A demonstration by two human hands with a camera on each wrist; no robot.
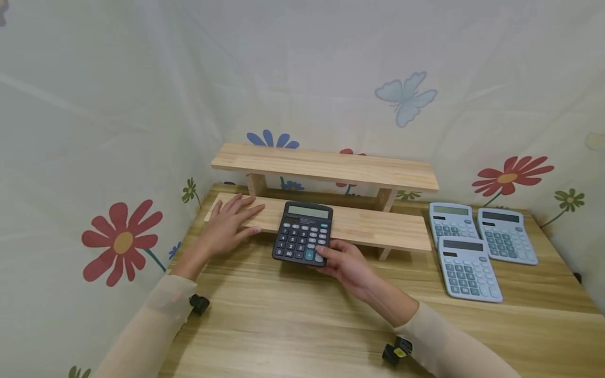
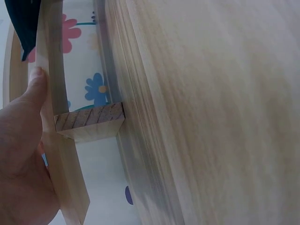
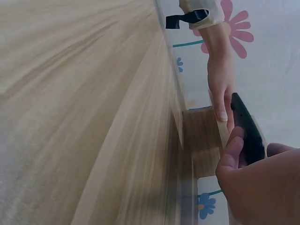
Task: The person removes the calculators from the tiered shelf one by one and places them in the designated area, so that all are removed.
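A black calculator (image 1: 304,233) is gripped at its lower right corner by my right hand (image 1: 347,268), thumb over the keys and fingers beneath. It is held tilted over the front edge of the lower shelf board (image 1: 378,227), its screen end farther back. In the right wrist view the calculator (image 3: 248,131) shows edge-on between thumb and fingers. My left hand (image 1: 229,226) rests on the left end of the lower board, fingers spread. The left wrist view has the left hand (image 2: 23,145) with its thumb along the board's front edge.
Behind and higher runs the upper shelf board (image 1: 326,164) of the wooden two-tier stand. Three light-blue calculators lie right of the stand: one at the back left (image 1: 452,220), one at the back right (image 1: 508,236), one in front (image 1: 470,270). A flower-print curtain (image 1: 302,79) surrounds the wooden table (image 1: 283,325).
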